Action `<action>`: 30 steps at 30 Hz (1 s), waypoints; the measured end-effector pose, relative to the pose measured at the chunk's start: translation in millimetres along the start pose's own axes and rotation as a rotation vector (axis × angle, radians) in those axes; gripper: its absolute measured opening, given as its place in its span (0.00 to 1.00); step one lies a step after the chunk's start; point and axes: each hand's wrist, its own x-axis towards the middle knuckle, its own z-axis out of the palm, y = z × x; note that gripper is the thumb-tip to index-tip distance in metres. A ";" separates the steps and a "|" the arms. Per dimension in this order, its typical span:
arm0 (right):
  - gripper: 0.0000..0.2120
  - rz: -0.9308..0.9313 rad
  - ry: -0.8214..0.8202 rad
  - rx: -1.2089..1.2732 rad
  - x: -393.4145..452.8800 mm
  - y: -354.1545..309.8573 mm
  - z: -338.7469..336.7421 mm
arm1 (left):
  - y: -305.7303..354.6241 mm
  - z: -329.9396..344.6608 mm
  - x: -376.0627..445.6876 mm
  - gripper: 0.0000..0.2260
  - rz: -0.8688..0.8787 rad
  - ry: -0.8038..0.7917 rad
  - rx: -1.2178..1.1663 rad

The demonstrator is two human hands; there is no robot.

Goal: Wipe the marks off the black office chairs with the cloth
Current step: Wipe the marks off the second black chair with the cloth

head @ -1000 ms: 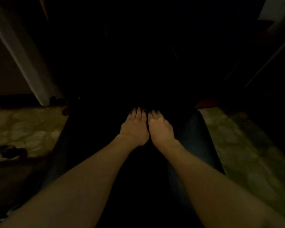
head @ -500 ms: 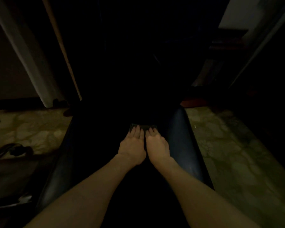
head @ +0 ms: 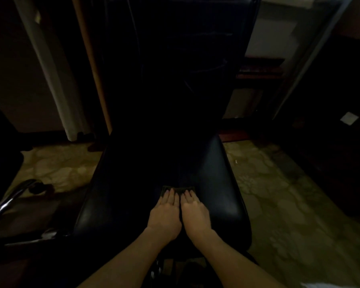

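A black office chair [head: 116, 204] stands in front of me in dim light, its seat facing me and its tall backrest rising behind. A small dark cloth [head: 178, 189] lies flat on the middle of the seat. My left hand [head: 165, 217] and my right hand [head: 195, 215] lie side by side on it, palms down, fingers straight and pressing the cloth onto the seat. Only the cloth's far edge shows beyond my fingertips. I cannot see any marks on the leather in this light.
A chrome armrest of a second chair [head: 10, 202] curves in at the left. Patterned floor [head: 289, 204] runs along both sides of the seat. A pale post [head: 50, 75] and a wooden strip stand behind left; dark furniture [head: 341, 121] fills the right.
Both hands have slid together toward me along the seat, drawing the cloth with them. The view has tilted up, so more of the backrest shows.
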 end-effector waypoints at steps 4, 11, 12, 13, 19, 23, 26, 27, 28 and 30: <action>0.25 -0.059 -0.013 -0.053 -20.8 -8.9 2.5 | 7.1 5.3 -23.7 0.32 -0.027 0.036 -0.005; 0.25 -0.011 -0.010 -0.012 -14.5 -29.6 19.8 | -8.4 13.3 -35.0 0.31 -0.090 0.086 -0.028; 0.26 -0.016 -0.018 -0.003 -8.3 -34.9 19.5 | -15.0 13.2 -33.3 0.31 -0.102 0.094 -0.034; 0.26 -0.023 0.002 -0.008 -1.8 -40.9 18.9 | -23.6 12.6 -31.0 0.31 -0.114 0.107 -0.042; 0.24 -0.170 0.020 -0.068 68.3 -79.9 14.3 | -95.6 -1.0 0.8 0.31 -0.147 0.157 -0.105; 0.24 -0.235 0.075 -0.127 121.9 -105.2 22.1 | -142.7 -3.0 32.5 0.30 -0.191 0.178 -0.123; 0.22 -0.243 0.094 -0.150 157.7 -124.1 28.5 | -178.6 -1.9 54.0 0.31 -0.205 0.197 -0.110; 0.22 -0.245 0.087 -0.154 169.1 -130.7 29.9 | -190.2 -3.3 59.7 0.31 -0.205 0.196 -0.118; 0.21 -0.248 0.089 -0.154 181.6 -136.6 31.0 | -201.5 -5.5 65.2 0.31 -0.207 0.194 -0.135; 0.18 -0.246 0.094 -0.145 206.6 -147.5 32.5 | -222.9 -11.9 77.4 0.31 -0.217 0.187 -0.184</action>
